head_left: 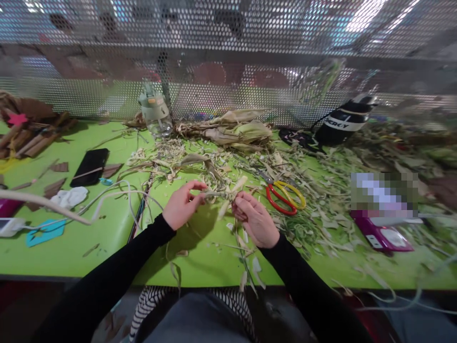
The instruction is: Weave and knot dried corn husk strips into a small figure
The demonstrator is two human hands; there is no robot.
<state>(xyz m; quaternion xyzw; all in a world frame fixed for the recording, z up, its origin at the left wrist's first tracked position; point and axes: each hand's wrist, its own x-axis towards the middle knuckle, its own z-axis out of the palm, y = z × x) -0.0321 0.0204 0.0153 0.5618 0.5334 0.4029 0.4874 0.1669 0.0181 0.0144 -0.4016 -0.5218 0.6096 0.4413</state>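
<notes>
Both hands meet over the middle of the bright green worktop [107,238], each in a long black sleeve. The left hand [181,206] has its grip pressed together, thumb and forefinger pinching one end of a bundle of pale, dry corn-husk strips [228,195]. The right hand [255,220] curls its fingers around the other end of the same bundle, its grip closed on the strips, and loose husk ends hang down below it toward the worktop edge. The bundle sits just above the worktop between the 2 hands, slightly nearer the person than the litter of husk scraps [321,190] that spreads across the centre and right of the surface.

Just beside the right hand, on its far right side, lie scissors with red and yellow handles [283,195]. Farther back rests a heap of whole dried corn husks [235,128], and next to it a clear drinking bottle with a pale green lid [155,112] stands against the perforated metal screen [228,28]. A flat black phone [90,166] lies to the left, well apart from the hands, with a white cable [71,209] curving near it. A magenta device [380,236] lies at the right among the scraps, and a black bottle with a white band [344,124] lies tipped at the back right.
</notes>
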